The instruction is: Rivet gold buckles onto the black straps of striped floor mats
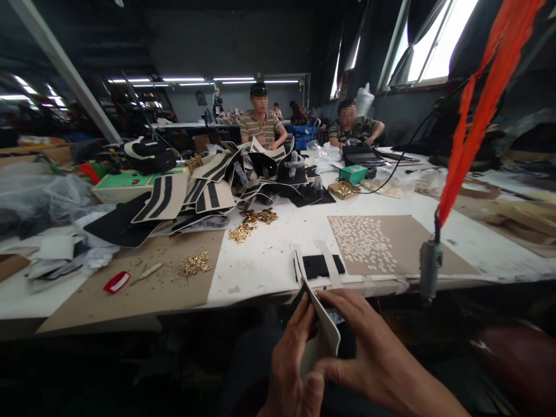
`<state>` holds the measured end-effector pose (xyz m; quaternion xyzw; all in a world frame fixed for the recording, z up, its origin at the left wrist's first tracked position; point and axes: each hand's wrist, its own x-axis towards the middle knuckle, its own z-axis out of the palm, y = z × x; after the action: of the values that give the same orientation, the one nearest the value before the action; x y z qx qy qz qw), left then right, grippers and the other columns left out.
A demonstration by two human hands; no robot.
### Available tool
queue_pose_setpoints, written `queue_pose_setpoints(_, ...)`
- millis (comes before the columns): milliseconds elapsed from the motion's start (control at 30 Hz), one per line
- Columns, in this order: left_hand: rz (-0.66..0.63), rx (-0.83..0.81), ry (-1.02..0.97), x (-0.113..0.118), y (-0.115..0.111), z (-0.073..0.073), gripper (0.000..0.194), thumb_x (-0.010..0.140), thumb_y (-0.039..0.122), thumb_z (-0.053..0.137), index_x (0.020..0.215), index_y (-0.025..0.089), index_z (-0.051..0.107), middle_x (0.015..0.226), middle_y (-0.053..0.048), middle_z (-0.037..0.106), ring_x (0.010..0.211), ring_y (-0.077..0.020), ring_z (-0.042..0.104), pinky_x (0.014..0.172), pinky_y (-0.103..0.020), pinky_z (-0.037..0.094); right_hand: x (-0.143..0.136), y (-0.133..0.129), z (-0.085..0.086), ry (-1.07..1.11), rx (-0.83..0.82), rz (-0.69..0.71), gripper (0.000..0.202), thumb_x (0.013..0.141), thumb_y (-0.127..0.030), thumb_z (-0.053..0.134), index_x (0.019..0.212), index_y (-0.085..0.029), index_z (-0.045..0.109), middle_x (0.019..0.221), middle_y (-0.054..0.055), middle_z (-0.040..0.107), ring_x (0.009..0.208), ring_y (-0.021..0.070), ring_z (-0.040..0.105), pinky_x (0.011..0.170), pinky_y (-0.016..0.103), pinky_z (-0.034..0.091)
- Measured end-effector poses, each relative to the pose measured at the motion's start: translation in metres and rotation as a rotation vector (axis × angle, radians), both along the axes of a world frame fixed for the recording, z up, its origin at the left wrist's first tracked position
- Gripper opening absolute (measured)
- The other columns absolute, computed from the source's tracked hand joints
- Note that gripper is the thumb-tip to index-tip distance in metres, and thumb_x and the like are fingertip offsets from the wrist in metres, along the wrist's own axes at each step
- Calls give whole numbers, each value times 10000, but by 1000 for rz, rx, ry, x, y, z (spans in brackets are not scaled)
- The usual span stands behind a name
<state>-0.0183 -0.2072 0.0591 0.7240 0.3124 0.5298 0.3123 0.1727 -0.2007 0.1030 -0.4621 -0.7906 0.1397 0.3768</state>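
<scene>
Holding the white-and-black cut piece [324, 330] low in the centre of the frame, keep your left hand [289, 362] and right hand [369, 356] pinched firmly on its edges, so it stays flat below the table [269, 260] edge.

The left hand [289, 362] hides the lower part of the cream piece [324, 324], wrists cut off below

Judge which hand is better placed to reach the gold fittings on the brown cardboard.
Probably the left hand: the gold fittings lie to its side on the brown cardboard, while the right hand pinches the white piece farther away.
</scene>
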Motion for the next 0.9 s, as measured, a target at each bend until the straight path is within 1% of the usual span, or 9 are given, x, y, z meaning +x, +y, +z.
queue_pose_setpoints(100, 67, -28, -67, 6, -12, -6, 607, 1051, 537, 375, 1572, 230, 428, 1596, -142, 472, 1451, -365, 469, 1179, -482, 438, -17, -4, -6, 41, 66, -98, 613, 805, -215, 764, 1379, -279, 556, 1306, 84, 667, 1187, 295, 633, 1002, 443, 549)
queue_pose_setpoints(200, 189, -193, -204, 14, -22, -8, 481, 1061, 414, 423, 1494, 231, 524, 1509, -141, 570, 1365, -325, 571, 1112, -438, 516, -25, -6, -8, 59, 96, -95, 452, 912, -138, 599, 1341, -279, 601, 1230, 79, 702, 1110, 264, 664, 951, 420, 559)
queue_pose_setpoints(267, 245, -289, -291, 19, -26, -6, 411, 1053, 377, 469, 1417, 223, 582, 1406, -146, 650, 1263, -296, 652, 1034, -401, 574, -25, -6, -8, 73, 111, -54, 431, 956, -114, 537, 1340, -294, 612, 1186, 71, 717, 1052, 237, 686, 905, 381, 572)
queue_pose_setpoints(367, 303, -323, -378, 21, -24, -1, 307, 998, 370, 606, 1259, 216, 653, 1247, -127, 727, 1130, -263, 716, 964, -366, 610, -19, -5, -9, 109, 132, -9, 457, 980, -97, 508, 1370, -317, 601, 1137, 65, 729, 990, 212, 702, 853, 338, 583)
queue_pose_setpoints(467, 369, -390, -448, 20, -19, 3, 309, 906, 355, 743, 1167, 218, 652, 1137, -95, 752, 1052, -238, 737, 908, -329, 625, -14, -6, -16, 159, 135, 52, 497, 974, -81, 497, 1400, -320, 585, 1149, 72, 716, 1006, 208, 700, 858, 324, 584)
queue_pose_setpoints(633, 348, -466, -441, 14, -12, 8, 396, 830, 339, 828, 1138, 202, 619, 1104, -96, 762, 1011, -234, 746, 861, -322, 629, -12, -6, -31, 247, -50, 176, 495, 1000, -103, 480, 1427, -333, 579, 1258, 86, 653, 1137, 199, 662, 958, 308, 557)
queue_pose_setpoints(733, 354, -489, -446, 5, -8, 11, 406, 808, 341, 848, 1100, 198, 605, 1062, -87, 769, 964, -229, 751, 827, -314, 626, -16, -6, -35, 333, -137, 226, 479, 1005, -120, 466, 1411, -335, 601, 1276, 84, 640, 1153, 200, 657, 976, 301, 551)
queue_pose_setpoints(800, 327, -495, -417, -3, -7, 12, 377, 824, 338, 833, 1084, 196, 600, 1041, -80, 768, 954, -224, 749, 832, -316, 619, -19, -5, -32, 385, -191, 267, 464, 1007, -136, 466, 1397, -338, 615, 1259, 80, 647, 1126, 197, 670, 952, 287, 560)
queue_pose_setpoints(900, 294, -519, -341, -18, -8, 11, 297, 870, 332, 781, 1064, 199, 599, 1019, -66, 759, 963, -219, 740, 870, -331, 602, -25, -2, -19, 445, -295, 350, 415, 1030, -172, 450, 1354, -349, 640, 1219, 68, 662, 1076, 190, 685, 915, 273, 568)
